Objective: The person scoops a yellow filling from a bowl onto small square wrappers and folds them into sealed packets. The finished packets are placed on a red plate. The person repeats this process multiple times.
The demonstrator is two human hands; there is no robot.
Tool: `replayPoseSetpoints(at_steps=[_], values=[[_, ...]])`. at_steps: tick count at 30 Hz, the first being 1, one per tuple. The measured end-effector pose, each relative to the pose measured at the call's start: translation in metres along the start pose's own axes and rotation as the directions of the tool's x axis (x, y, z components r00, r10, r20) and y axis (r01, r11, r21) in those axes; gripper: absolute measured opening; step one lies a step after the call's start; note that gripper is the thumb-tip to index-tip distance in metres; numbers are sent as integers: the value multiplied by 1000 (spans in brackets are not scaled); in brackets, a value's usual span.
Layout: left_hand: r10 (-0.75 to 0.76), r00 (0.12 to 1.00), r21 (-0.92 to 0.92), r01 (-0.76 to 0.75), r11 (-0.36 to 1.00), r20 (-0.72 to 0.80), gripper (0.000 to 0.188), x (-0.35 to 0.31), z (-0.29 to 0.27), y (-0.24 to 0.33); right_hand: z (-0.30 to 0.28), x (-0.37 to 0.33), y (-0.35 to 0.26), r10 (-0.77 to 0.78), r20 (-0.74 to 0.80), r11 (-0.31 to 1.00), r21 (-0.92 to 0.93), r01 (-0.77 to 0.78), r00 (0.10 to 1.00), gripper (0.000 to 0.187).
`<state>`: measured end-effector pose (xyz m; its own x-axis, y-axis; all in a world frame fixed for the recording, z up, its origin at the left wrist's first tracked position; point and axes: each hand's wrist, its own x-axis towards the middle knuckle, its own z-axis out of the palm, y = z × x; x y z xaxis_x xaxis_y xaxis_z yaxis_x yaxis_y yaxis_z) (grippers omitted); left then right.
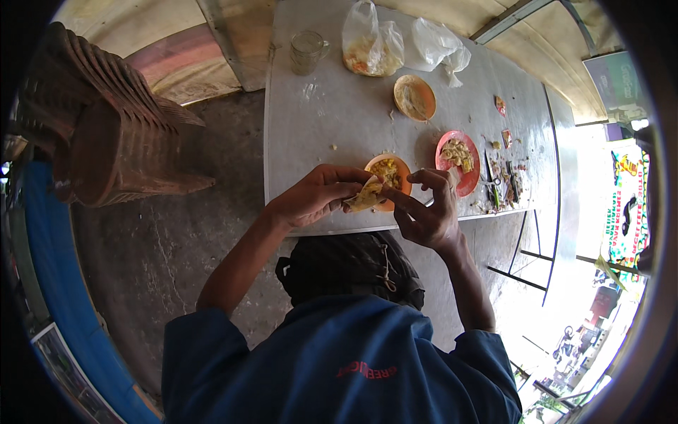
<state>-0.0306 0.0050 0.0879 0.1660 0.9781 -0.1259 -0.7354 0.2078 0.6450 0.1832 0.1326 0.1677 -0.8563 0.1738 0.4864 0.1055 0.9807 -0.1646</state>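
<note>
In front of me, over the near edge of the grey table (353, 134), my left hand (311, 198) holds a pale folded wrapper (365, 196) between thumb and fingers. The fingertips of my right hand (429, 215) pinch the wrapper's right side. A small shiny strip shows by my right palm; I cannot make out what it is. Just behind the wrapper stands an orange bowl (405, 169), partly covered by my hands, with a yellow, chopped filling (385, 168) in it. To its right, a red plate (471, 185) carries pale and yellow food pieces (458, 154).
Farther back are another orange bowl (431, 106) with pale contents, a glass mug (306, 53) and plastic bags (371, 49). Scissors (492, 178) lie among scraps at the right. Brown plastic chairs (127, 134) are stacked at the left. A black bag-like thing (346, 265) lies against me.
</note>
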Motion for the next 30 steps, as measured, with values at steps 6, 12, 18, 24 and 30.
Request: replayPoseSetpoints(at_steps=[6, 12, 18, 24, 30], values=[[-4, 1000, 72, 5, 997, -15, 38, 3, -1, 8, 4, 6, 7, -56, 25, 995, -82, 58, 998, 54], [-43, 997, 25, 45, 999, -69, 39, 8, 3, 6, 0, 1, 30, 31, -45, 986, 166, -23, 999, 52], [-65, 992, -41, 61, 997, -107, 41, 19, 13, 0, 8, -7, 55, -33, 117, 999, 28, 30, 993, 49], [-75, 965, -51, 64, 997, -250, 44, 47, 28, -16, 22, -29, 131, -201, 83, 979, 6, 202, 976, 54], [5, 878, 22, 6, 1000, -479, 41, 91, 47, -40, 79, -34, 288, 146, 241, 989, -24, -144, 959, 49]])
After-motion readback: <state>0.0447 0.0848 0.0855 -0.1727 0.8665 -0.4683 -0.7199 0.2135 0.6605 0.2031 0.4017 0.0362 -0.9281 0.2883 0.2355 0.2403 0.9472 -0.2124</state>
